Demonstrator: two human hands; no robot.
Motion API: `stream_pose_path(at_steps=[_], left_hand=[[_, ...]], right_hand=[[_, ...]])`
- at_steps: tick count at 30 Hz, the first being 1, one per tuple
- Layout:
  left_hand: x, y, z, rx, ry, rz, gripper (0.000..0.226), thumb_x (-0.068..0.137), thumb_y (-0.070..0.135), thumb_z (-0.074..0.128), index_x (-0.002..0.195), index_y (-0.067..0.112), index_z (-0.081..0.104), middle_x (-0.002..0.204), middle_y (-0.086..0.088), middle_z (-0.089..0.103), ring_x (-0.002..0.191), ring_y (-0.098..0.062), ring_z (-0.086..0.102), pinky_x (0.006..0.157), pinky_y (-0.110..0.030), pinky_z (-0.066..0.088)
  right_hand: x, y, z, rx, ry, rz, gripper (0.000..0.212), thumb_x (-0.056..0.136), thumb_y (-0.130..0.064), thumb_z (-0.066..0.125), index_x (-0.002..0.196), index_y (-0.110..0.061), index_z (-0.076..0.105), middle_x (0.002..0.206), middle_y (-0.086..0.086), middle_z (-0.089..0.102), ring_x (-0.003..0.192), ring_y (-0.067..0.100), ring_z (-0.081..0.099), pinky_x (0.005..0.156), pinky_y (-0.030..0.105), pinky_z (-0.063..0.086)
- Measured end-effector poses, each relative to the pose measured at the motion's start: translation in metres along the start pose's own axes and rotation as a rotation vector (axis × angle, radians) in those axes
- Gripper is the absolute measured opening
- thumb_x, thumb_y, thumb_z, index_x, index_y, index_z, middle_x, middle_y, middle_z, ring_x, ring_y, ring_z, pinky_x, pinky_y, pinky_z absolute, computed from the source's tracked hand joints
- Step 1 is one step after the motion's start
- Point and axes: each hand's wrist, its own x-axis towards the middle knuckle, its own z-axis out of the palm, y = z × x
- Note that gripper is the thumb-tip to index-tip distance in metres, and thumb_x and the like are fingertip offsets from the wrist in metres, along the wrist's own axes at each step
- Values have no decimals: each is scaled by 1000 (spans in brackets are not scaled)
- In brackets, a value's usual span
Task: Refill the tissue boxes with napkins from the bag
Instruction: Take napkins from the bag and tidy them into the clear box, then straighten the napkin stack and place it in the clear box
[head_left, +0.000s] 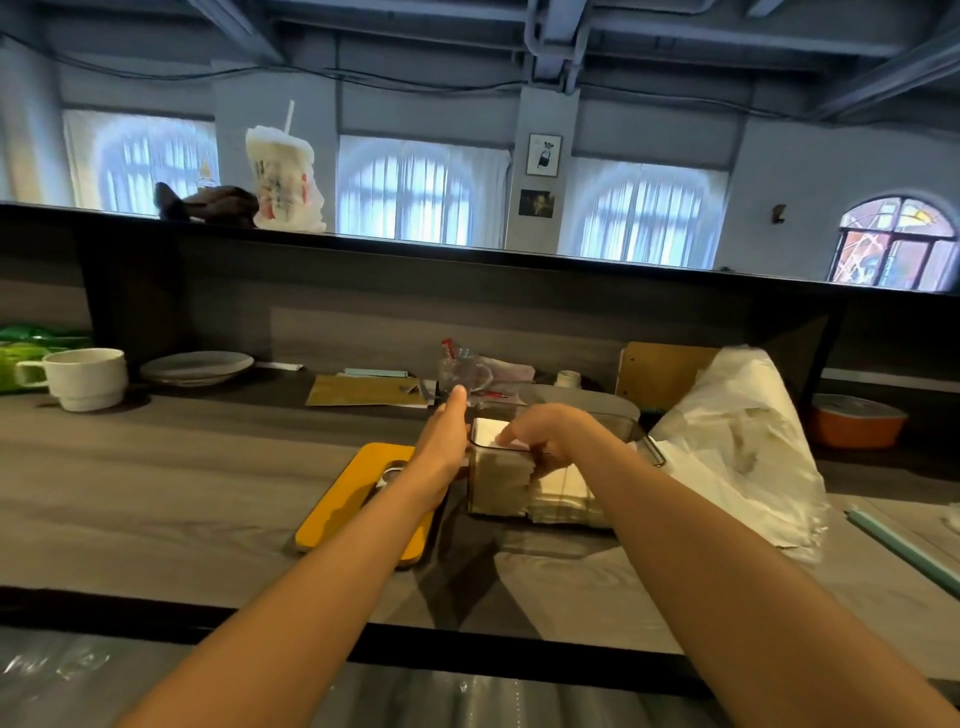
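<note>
While the left hand (442, 436) lies flat and straight-fingered against the clear tissue box (498, 483) at centre frame, the right hand (540, 439) pinches napkins (491, 434) down into its top. It looks nearly full. More napkins wait in the white bag (737, 441) at right; I see no other boxes

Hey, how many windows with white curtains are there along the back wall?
3: one at the far left, partly behind a bagged cup; one in the middle; one to the right. More may lie outside the frame.
</note>
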Motion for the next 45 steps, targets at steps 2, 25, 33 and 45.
stream_pose_path(at_steps=[2, 25, 33, 45], left_hand=[[-2, 3, -1, 55, -15, -8, 64, 101, 62, 25, 145, 20, 43, 148, -7, 47, 134, -28, 46, 113, -49, 36], [-50, 45, 25, 64, 70, 370, 51, 107, 47, 21, 131, 17, 54, 136, -2, 53, 120, -13, 47, 103, -34, 35], [-76, 46, 108, -72, -22, 529, 43, 104, 51, 26, 118, 26, 58, 118, 8, 61, 114, -9, 56, 100, -33, 45], [-87, -13, 230, -54, -294, 339, 41, 107, 40, 26, 129, 20, 56, 125, 5, 58, 123, -11, 51, 105, -30, 37]], right_hand=[[2, -2, 0, -64, 65, -52, 32, 102, -21, 52, 126, -1, 51, 95, 16, 58, 77, 26, 63, 77, 36, 57], [-16, 9, -22, 644, 109, -478, 52, 105, -47, 31, 124, -8, 59, 120, 12, 65, 106, 25, 63, 88, 34, 52], [-39, 85, -76, 769, 569, -735, 39, 106, -33, 35, 100, -13, 68, 95, 8, 70, 89, 21, 67, 75, 30, 54], [18, 232, -149, 579, 666, -451, 26, 103, -25, 43, 105, -16, 68, 110, 7, 68, 92, 15, 62, 80, 26, 49]])
